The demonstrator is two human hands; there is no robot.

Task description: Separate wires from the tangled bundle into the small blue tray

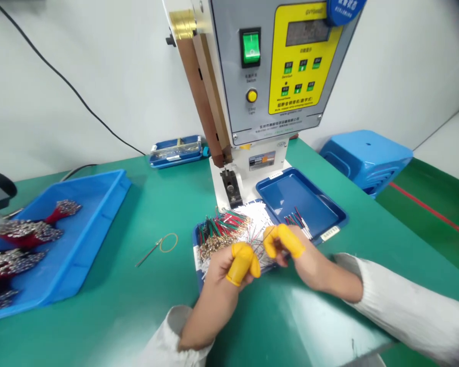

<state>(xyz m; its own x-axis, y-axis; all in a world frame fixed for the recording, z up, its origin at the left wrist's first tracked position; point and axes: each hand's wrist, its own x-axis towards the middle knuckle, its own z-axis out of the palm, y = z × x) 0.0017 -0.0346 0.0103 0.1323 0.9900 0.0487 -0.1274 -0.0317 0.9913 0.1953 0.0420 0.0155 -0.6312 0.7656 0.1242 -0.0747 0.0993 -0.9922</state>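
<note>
My left hand (233, 267) and my right hand (292, 250) face each other over a blue tray (196, 255). Yellow finger cots cover several fingertips on both. Each hand is closed in a pinch, with thin dark wires (259, 245) running between the fingertips; which wire end sits in which hand is hard to make out. Beneath them the tray holds a bundle of red, green and black wires (224, 227) with brass-coloured ends, beside a heap of white tube-like pieces (257, 216). The fingers hide part of this heap.
A grey crimping machine (260, 122) stands behind the tray, its black die (231, 188) low at the front. At right is a second blue tray (290, 191) with a few wires. A big blue bin (87, 239) of wire bundles sits left; a looped wire (168, 243) lies between.
</note>
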